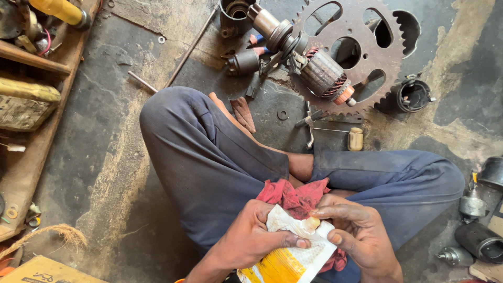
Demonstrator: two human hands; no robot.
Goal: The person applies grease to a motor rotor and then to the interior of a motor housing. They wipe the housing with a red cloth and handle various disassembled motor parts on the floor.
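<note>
while the left hand is gripping a white-and-yellow pouch, the right hand is pinching grease at its opened mouth; red rag lying just beyond.

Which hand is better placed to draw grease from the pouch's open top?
Probably the right hand: its fingers already touch the opening of the pouch, while the left hand grips its body.

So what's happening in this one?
A person sits cross-legged on a stained workshop floor, holding a white and yellow pouch in both hands over a red rag in the lap. The left hand grips the pouch while the right hand pinches its top, where a yellowish blob shows. Ahead on the floor lie a motor armature, a rusty toothed sprocket and a screwdriver.
</note>
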